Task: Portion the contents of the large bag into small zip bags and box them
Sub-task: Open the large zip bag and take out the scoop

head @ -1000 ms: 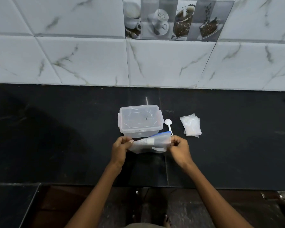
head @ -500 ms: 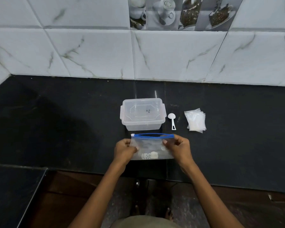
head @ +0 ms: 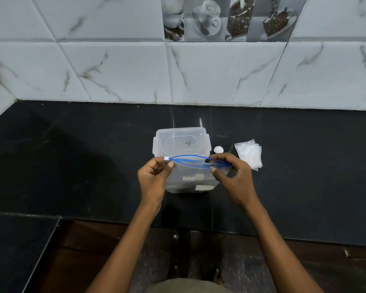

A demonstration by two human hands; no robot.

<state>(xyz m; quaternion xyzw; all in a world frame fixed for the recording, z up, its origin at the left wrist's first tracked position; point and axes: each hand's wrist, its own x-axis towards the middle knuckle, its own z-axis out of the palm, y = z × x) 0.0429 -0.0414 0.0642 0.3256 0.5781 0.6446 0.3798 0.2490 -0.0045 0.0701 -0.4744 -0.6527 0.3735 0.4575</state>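
The large clear zip bag point(head: 190, 179) with a blue zip track stands upright on the black counter, its mouth parted. My left hand point(head: 153, 178) pinches the bag's left top corner by the white slider. My right hand point(head: 234, 178) pinches the right side of the blue rim. Just behind the bag sits a clear plastic box point(head: 181, 142) with its lid on. To the box's right lies a white spoon point(head: 218, 149), partly hidden by my right hand. Further right is a stack of small zip bags point(head: 249, 154).
The black counter point(head: 72, 161) runs wall to wall under a marble-tiled backsplash point(head: 125, 70). Its front edge lies just below my wrists. A lower dark surface point(head: 13, 250) sits at the bottom left, and the floor shows below.
The big bag was turned upright from a crumpled, tilted hold. Its blue zip has since been pulled apart, so the mouth now gapes. The camera moved closer.
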